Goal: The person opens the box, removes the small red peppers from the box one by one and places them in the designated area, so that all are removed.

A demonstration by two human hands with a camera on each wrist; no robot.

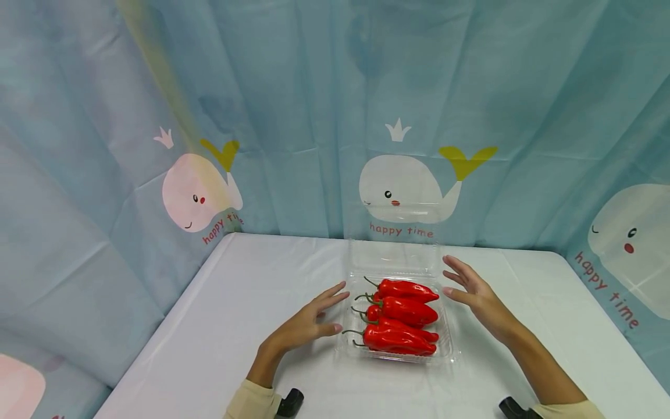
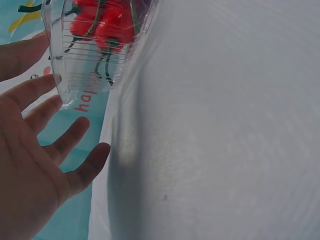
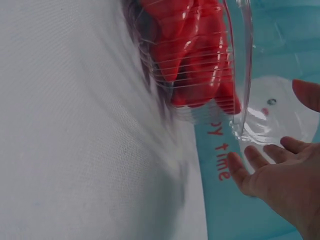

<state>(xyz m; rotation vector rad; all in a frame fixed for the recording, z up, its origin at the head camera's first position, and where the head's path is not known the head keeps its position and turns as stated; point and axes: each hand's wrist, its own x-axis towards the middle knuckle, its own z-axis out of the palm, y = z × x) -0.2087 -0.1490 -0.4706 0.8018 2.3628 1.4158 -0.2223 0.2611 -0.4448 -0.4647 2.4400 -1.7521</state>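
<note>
Several shiny red peppers (image 1: 403, 311) with green stems lie in a clear plastic clamshell box (image 1: 447, 343), stems toward the left. Its transparent lid (image 1: 392, 256) stands raised at the back. My left hand (image 1: 309, 323) is spread beside the box's left side, holding nothing. In the left wrist view, the fingers of that hand (image 2: 40, 145) are close to the box's ribbed wall; whether they touch it I cannot tell. Off the right side, my right hand (image 1: 478, 299) hovers with fingers extended and holds nothing. The right wrist view has this hand (image 3: 285, 175) apart from the box.
A white cloth (image 1: 251, 291) covers the table. Behind it hangs a blue curtain (image 1: 293, 116) printed with whales, crowns and "happy time". Black wrist straps (image 1: 290, 402) show at both sleeve cuffs.
</note>
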